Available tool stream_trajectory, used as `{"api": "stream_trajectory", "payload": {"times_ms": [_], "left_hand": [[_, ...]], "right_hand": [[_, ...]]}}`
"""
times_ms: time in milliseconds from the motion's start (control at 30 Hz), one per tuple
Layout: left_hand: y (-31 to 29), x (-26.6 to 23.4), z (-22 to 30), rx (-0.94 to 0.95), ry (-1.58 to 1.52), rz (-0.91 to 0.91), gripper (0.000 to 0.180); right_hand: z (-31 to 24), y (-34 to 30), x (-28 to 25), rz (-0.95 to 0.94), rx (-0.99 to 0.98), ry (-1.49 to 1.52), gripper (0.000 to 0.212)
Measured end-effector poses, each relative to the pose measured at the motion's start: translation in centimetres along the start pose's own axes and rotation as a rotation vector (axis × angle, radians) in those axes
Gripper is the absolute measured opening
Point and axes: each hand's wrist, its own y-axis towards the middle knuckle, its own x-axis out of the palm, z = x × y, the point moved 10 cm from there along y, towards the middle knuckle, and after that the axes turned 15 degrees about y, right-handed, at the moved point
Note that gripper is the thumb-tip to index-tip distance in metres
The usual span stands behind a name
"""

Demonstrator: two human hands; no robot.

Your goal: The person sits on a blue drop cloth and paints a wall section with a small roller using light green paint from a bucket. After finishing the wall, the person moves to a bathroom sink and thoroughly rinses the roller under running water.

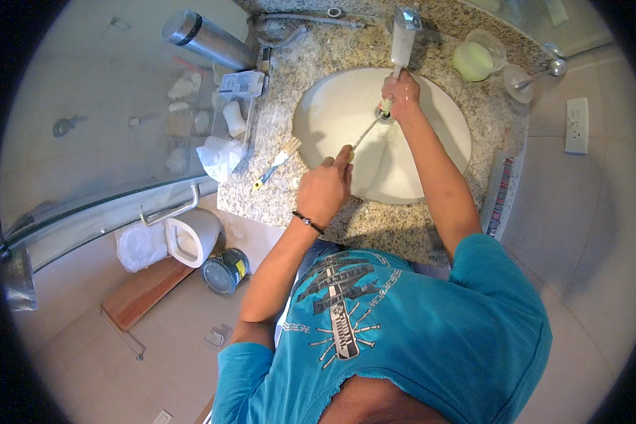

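Over the white oval sink [318, 120], my left hand [325, 185] is closed around the near end of a thin-shafted tool [367, 132], index finger along it. Its shaft slants up to the right, toward the drain. Under the faucet [404, 41], my right hand [401, 95] is closed at the tool's far end, where a small pale-green piece shows by the fingers. A thin stream of water falls onto that hand. On the granite counter left of the sink lies a flat paintbrush [278, 163] with pale bristles. The tool's grip is hidden in my left hand.
A steel thermos [208, 39], a small box [242, 83] and a crumpled plastic bag [220, 157] line the counter's left side. Pale-green soap dish [473, 61] stands back right. Below left are a toilet [192, 237], a dark bucket [225, 271] and a wooden board [147, 291].
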Motion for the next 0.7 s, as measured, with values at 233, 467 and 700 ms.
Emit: {"api": "stream_trajectory", "payload": {"times_ms": [233, 467, 700], "left_hand": [[0.2, -3.7, -1.9, 0.072, 0.357, 0.213, 0.049], [0.3, -3.1, 1.9, 0.203, 0.405, 0.238, 0.060], [0.6, 1.4, 1.6, -0.004, -0.532, -0.096, 0.056]], "right_hand": [[0.6, -4.7, 2.2, 0.142, 0.099, -0.681, 0.036], [-1.5, -3.3, 4.3, 0.156, 0.082, -1.622, 0.047], [-4.0, -2.6, 0.2, 0.677, -0.256, -1.734, 0.046]]}}
